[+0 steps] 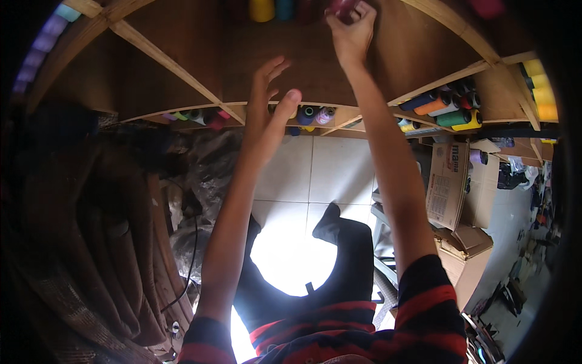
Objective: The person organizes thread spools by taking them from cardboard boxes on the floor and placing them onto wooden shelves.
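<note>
Up at the top of the head view, my right hand (353, 30) reaches into a wooden shelf compartment. Its fingers are wrapped round a dark red thread spool (342, 7), partly cut off by the picture's edge. Left of that spool, a yellow thread spool (262, 10) and a teal thread spool (284, 9) stand in a row at the back of the compartment. My left hand (271, 97) is raised in front of the same compartment, fingers apart and nothing in them. The bare wooden board (312, 70) of the shelf lies between my hands.
Lower compartments hold several spools, among them a green one (453, 117) and a blue one (306, 114). Cardboard boxes (447, 182) stand at the right. Rolled brown fabric (121, 267) and clear plastic wrapping (212, 170) lie at the left. White tiles (285, 170) cover the floor.
</note>
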